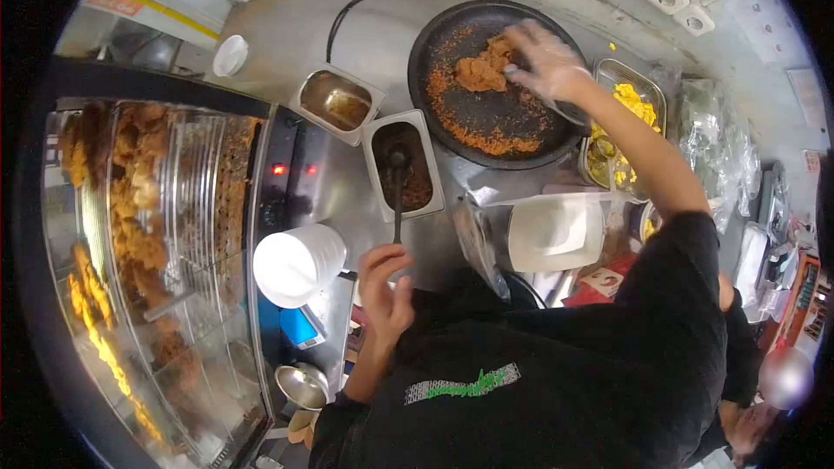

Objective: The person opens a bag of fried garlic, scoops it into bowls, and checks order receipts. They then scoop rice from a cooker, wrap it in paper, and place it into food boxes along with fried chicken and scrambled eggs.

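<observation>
A round black pan (486, 130) holds orange-brown crumbs and a clump of coated food pieces (483, 69). Over the clump's right side is my right hand (549, 59), in a clear plastic glove, fingers spread and slightly smeared by motion. My left hand (384, 291) is bare, its fingers loosely curved and the thumb held apart. Its fingertips are right at the end of a black ladle's handle (398, 208). The ladle's head rests in a metal container (373, 165) of dark brown contents.
Another metal container (375, 95) stands beside the pan. White tubs (300, 265) and a glass-fronted food display (174, 295) are at left. Yellow pieces fill a wire basket (665, 100) at right, near a white square container (556, 234). Another person's hand (749, 427) shows at lower right.
</observation>
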Motion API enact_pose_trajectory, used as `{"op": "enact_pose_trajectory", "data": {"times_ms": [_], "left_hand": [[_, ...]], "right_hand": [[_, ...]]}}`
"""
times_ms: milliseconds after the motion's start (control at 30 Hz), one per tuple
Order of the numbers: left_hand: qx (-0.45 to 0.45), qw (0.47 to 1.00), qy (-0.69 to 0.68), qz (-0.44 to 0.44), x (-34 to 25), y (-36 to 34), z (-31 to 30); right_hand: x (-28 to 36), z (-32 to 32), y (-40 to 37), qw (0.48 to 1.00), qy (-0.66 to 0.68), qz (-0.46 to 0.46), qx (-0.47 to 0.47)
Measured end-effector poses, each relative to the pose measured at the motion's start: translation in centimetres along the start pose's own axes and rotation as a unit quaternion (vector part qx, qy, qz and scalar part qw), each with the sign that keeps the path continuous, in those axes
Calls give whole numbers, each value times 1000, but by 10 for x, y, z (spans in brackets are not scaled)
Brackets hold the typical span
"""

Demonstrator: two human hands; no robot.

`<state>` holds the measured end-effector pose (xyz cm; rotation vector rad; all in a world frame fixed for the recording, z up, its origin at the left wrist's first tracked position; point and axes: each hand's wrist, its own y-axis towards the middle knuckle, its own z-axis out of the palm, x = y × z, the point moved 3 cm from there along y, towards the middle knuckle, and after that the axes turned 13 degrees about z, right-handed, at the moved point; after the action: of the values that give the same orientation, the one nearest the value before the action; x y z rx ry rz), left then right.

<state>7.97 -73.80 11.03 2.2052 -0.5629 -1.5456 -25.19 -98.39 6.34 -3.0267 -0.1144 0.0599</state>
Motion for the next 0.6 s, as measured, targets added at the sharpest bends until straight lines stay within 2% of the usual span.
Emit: {"op": "enact_pose_trajectory", "data": {"times_ms": [67,167,267,367,400,433,467,500,533,567,600], "left_hand": [[-46,998,-35,-21,12,-4,-4],[-44,998,-28,-24,18,5,-1],[-30,999,-36,-27,20,20,3],[-1,998,-50,-30,22,23,-1],[15,997,-63,-33,24,21,-3],[19,997,-58,-36,29,19,-6],[22,997,-69,-34,31,16,-8],[17,997,-70,-29,34,15,-10],[21,995,-77,-59,33,11,-15],[-3,995,-91,-49,36,10,-18],[-21,993,-111,-34,37,11,-19]], "right_hand": [[-16,-23,-29,987,1,127,101],[-29,8,-42,945,22,199,258],[-44,40,-32,953,99,179,222],[-56,20,-31,955,169,180,164],[-69,35,-32,949,209,199,123],[-51,-2,-41,957,204,193,73],[-50,-17,-45,940,287,178,40],[-50,-29,-55,880,440,172,41],[-47,-39,-60,779,604,161,53],[-47,-50,-68,669,728,128,71],[-77,-38,-62,584,804,101,38]]}}
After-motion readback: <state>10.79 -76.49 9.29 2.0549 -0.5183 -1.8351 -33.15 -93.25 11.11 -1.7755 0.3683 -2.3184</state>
